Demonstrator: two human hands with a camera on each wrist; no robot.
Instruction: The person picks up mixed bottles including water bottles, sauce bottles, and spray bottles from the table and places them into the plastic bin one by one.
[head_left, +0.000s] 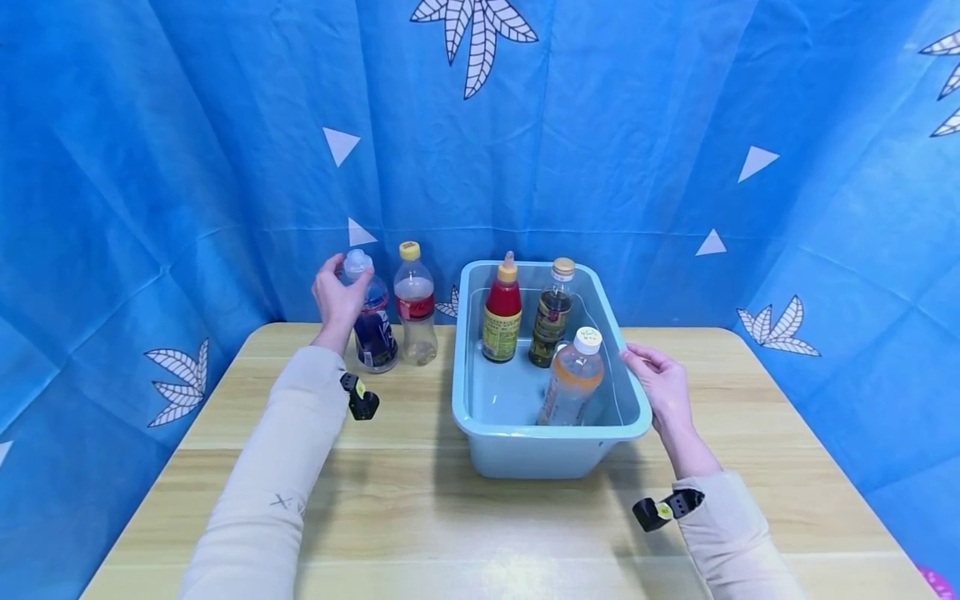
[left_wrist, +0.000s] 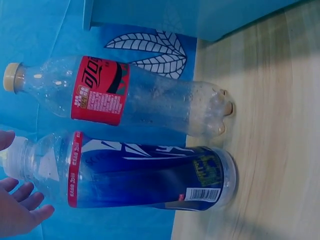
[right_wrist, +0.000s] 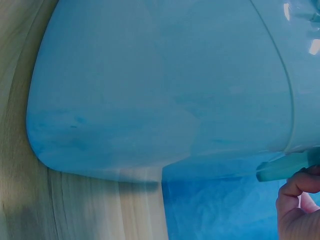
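Observation:
My left hand [head_left: 339, 293] is at the white cap of a clear bottle with a dark blue label [head_left: 376, 333], thumb on one side and fingers on the other. That bottle [left_wrist: 150, 175] stands upright on the table. Just right of it stands a clear cola bottle [head_left: 416, 308] with a red label and yellow cap. My right hand [head_left: 663, 383] grips the right rim of a light blue basin [head_left: 495, 454]; the right wrist view shows the curled fingers [right_wrist: 295, 192] at the rim. Inside the basin are a red sauce bottle [head_left: 502, 312], a dark glass bottle [head_left: 552, 317] and a white-capped bottle [head_left: 573, 383].
A wooden table [head_left: 405, 517] carries the basin and bottles. Behind it hangs a blue curtain [head_left: 465, 167] with leaf and triangle prints. The basin stands slightly right of the table's middle, apart from the two bottles on its left.

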